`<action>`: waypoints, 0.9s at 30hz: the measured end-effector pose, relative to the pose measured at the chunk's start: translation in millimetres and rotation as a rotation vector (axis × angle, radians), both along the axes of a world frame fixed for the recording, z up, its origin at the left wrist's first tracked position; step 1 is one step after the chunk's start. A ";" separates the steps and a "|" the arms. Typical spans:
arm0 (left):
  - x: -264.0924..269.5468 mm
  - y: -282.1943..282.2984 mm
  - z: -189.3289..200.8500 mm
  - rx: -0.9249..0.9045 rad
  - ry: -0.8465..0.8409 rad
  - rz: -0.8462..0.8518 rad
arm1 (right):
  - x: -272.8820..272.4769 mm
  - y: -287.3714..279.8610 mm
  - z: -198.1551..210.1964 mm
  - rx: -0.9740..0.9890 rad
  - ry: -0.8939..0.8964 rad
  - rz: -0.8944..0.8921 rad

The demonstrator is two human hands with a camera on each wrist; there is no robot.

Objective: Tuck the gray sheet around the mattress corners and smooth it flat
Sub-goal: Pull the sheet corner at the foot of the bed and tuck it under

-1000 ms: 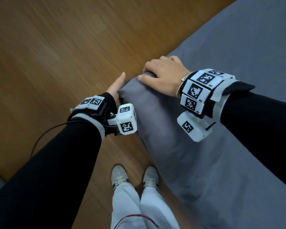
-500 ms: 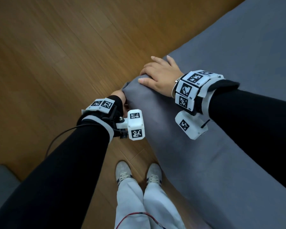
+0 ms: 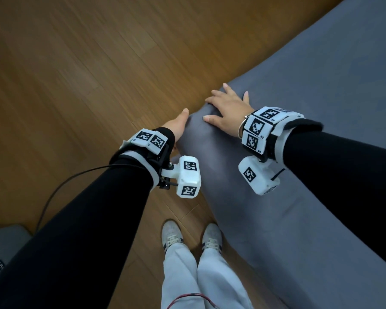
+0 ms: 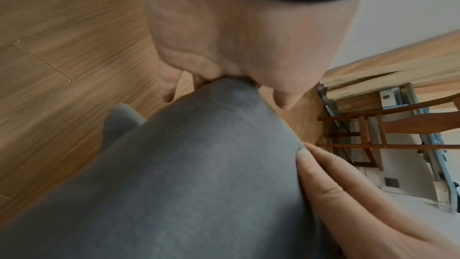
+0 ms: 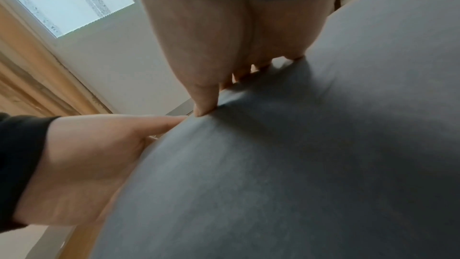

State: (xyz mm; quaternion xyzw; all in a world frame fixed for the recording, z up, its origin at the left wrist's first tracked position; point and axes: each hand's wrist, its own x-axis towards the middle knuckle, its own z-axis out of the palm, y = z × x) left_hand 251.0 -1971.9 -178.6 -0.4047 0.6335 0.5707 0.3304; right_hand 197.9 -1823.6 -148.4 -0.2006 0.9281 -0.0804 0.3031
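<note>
The gray sheet (image 3: 299, 108) covers the mattress, stretched over the near corner (image 3: 201, 139). My left hand (image 3: 177, 127) lies against the corner's floor side with the thumb stretched up along the edge; the other fingers are hidden behind the fabric. In the left wrist view the left hand (image 4: 236, 36) cups the tip of the sheet (image 4: 199, 164) between thumb and fingers. My right hand (image 3: 226, 112) rests flat on top of the corner, fingers spread. The right wrist view shows the right hand (image 5: 224, 36) pressing its fingertips into the sheet (image 5: 298, 164), with the left hand (image 5: 87, 164) beside it.
Wooden floor (image 3: 76, 74) runs along the bed's left side. My shoes (image 3: 172, 237) stand close to the mattress edge. A grey object (image 3: 2, 248) sits at the bottom left and a cable (image 3: 60, 190) hangs from my left wrist. A wooden chair (image 4: 398, 125) stands beyond the corner.
My left hand has come up from low on the corner's side, its thumb now stretched along the edge. My right hand has slid farther over the corner and spread flat.
</note>
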 end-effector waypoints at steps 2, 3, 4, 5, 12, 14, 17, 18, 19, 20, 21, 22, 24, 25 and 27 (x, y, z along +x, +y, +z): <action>-1.2 0.0 -1.0 -0.021 -0.013 -0.029 | 0.2 -0.8 0.8 0.000 -0.004 -0.010; -1.7 -1.0 -0.4 -0.032 -0.014 -0.027 | 0.0 -0.7 2.6 -0.003 -0.012 -0.017; -2.3 -2.0 1.9 -0.045 -0.011 -0.023 | -0.4 -0.3 5.4 -0.006 -0.023 -0.026; -4.3 -3.6 6.3 -0.062 0.003 -0.021 | -2.5 -0.6 8.3 -0.009 -0.027 -0.036; -42.9 -25.7 29.2 -0.039 0.109 -0.076 | -27.0 -19.5 29.1 -0.014 0.058 -0.264; -60.5 -35.9 33.6 -0.001 0.105 -0.108 | -41.9 -27.3 36.9 0.007 0.042 -0.286; -95.0 -59.7 51.1 0.039 0.099 -0.179 | -72.0 -47.9 53.4 0.039 0.008 -0.325; -109.5 -68.5 60.5 0.045 0.104 -0.207 | -83.6 -56.0 61.0 0.044 0.004 -0.348; -125.6 -77.9 72.4 0.043 0.109 -0.232 | -95.3 -64.9 70.0 0.044 0.003 -0.382; -141.2 -88.6 84.9 0.033 0.116 -0.246 | -106.8 -74.9 80.3 0.035 0.005 -0.418; -158.0 -99.8 98.7 0.015 0.126 -0.259 | -120.2 -85.6 92.0 0.019 0.009 -0.454; -174.9 -109.7 113.1 -0.002 0.139 -0.275 | -132.9 -95.2 104.4 0.001 0.015 -0.483; -208.4 -123.1 142.1 -0.019 0.160 -0.321 | -156.6 -109.4 127.6 -0.036 0.029 -0.531; -226.4 -126.0 156.0 -0.027 0.171 -0.348 | -169.5 -113.7 138.0 -0.059 0.036 -0.555; -261.7 -121.5 183.6 -0.050 0.177 -0.395 | -192.8 -114.4 155.9 -0.109 0.039 -0.603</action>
